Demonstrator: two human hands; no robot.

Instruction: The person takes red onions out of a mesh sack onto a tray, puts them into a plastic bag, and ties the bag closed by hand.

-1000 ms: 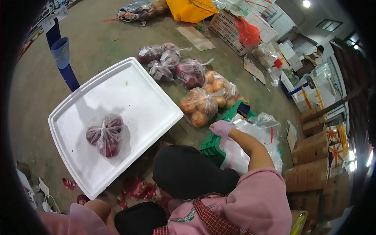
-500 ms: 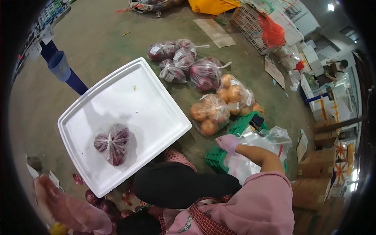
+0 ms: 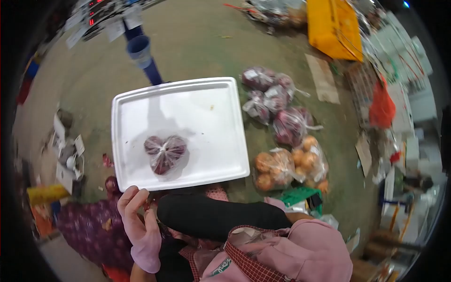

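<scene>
Left hand [image 3: 143, 235], fingers loosely bent, thumb apart, beside a white foam tray [image 3: 211, 136] bearing bagged red onions [image 3: 164, 152]. Right hand [image 3: 275, 202] near a green crate [image 3: 300, 196]; I cannot tell its fingers' state.

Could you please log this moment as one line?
left hand: at near left corner of white tray | right hand: beside green basket, partly hidden | bag of red onions: on tray

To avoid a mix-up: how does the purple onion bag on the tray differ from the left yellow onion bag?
The purple onion bag shows dark onions; the yellow onion bag shows golden-brown ones. The purple onion bag sits alone on the tray; the yellow onion bag is on the floor, beside another bag. Both are clear plastic, gathered closed.
</scene>
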